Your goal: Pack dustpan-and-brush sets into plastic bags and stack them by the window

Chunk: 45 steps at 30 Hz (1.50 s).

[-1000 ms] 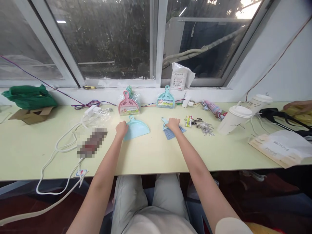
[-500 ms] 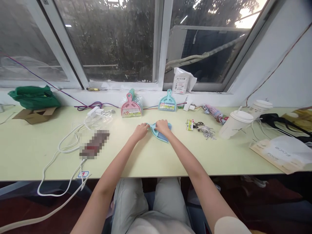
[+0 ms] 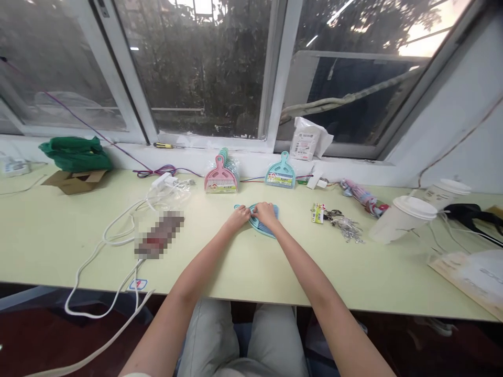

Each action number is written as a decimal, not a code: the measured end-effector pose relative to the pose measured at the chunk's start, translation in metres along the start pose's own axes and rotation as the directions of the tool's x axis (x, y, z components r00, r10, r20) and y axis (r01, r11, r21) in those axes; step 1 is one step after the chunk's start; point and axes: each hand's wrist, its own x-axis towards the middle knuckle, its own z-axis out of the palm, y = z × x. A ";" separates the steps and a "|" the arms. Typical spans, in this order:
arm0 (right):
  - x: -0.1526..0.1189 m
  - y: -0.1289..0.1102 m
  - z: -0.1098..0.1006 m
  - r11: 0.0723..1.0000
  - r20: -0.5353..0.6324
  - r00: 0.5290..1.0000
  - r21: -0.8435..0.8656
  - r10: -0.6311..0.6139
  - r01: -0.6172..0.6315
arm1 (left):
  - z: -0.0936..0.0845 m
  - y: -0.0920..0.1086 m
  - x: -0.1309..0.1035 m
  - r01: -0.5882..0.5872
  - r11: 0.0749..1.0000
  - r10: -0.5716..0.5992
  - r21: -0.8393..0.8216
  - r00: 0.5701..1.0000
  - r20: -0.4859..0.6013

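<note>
A light-blue dustpan with a blue-bristled brush (image 3: 262, 227) lies on the pale green table (image 3: 236, 267), its handle pointing left. My left hand (image 3: 238, 217) is closed on the dustpan near the base of its handle. On the upper part of the set, my right hand (image 3: 264, 213) has its fingers pinched together close to my left fingertips. Whether it grips the brush or the pan is hidden. Behind my hands, pink and green dustpan sets (image 3: 220, 175) stand stacked in clear wrapping, with a wrapped blue set (image 3: 280, 172) to their right.
Keychains with a tag (image 3: 346, 225), white cups (image 3: 404, 220), a folded umbrella (image 3: 363, 198) and a paper bag (image 3: 471, 277) are at the right. White cables (image 3: 104, 241), a cardboard box (image 3: 76, 181) and a green bag (image 3: 76, 153) are at the left.
My left hand has moved right along the handle to the pan's body, nearly meeting my right hand. The camera view has turned slightly, shifting the table's objects.
</note>
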 end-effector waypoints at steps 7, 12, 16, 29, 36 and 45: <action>0.007 0.000 0.005 0.989 -0.011 0.995 0.106 0.102 -0.100 | -0.002 0.008 -0.018 0.274 0.912 -0.374 -0.306 0.861 -0.345; 0.017 -0.004 0.005 0.832 -0.165 0.934 0.521 0.316 -0.190 | 0.000 0.012 -0.014 0.262 0.214 -0.771 -0.941 0.637 0.002; 0.013 0.017 0.003 0.788 -0.273 0.923 0.614 0.273 -0.051 | 0.003 0.001 -0.015 0.257 -0.205 -0.586 -0.944 0.740 0.329; -0.046 0.144 0.041 0.919 -0.238 0.902 0.261 0.359 -0.297 | 0.004 -0.023 -0.017 0.309 -0.237 -0.720 -0.921 0.581 0.380; -0.035 0.092 0.046 0.968 -0.333 0.939 0.251 0.092 -0.006 | 0.000 -0.022 -0.014 0.291 -0.261 -0.725 -0.920 0.571 0.386; -0.032 0.090 0.048 0.940 -0.319 0.909 0.294 0.267 -0.173 | -0.002 -0.018 -0.017 0.259 -0.264 -0.731 -0.929 0.575 0.368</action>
